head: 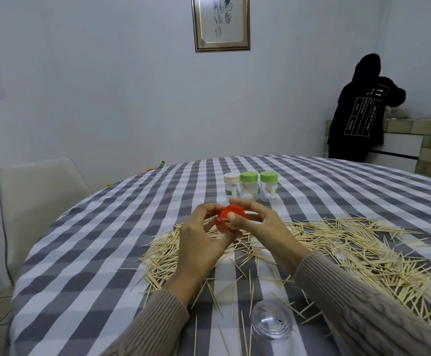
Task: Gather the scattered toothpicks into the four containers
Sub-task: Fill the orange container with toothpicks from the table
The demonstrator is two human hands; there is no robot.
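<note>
Both hands hold a small clear container with an orange lid above the table. My left hand cups its body from below and the left. My right hand grips the orange lid with thumb and fingers. A few toothpicks show inside it. Scattered toothpicks lie in a wide heap across the checked tablecloth, mostly to the right and under my hands. Three more containers stand behind: one white-lidded and two green-lidded.
A clear plastic cup lies near the front edge between my forearms. A pale chair stands at the table's left. A person in a black hoodie stands at a counter at the far right.
</note>
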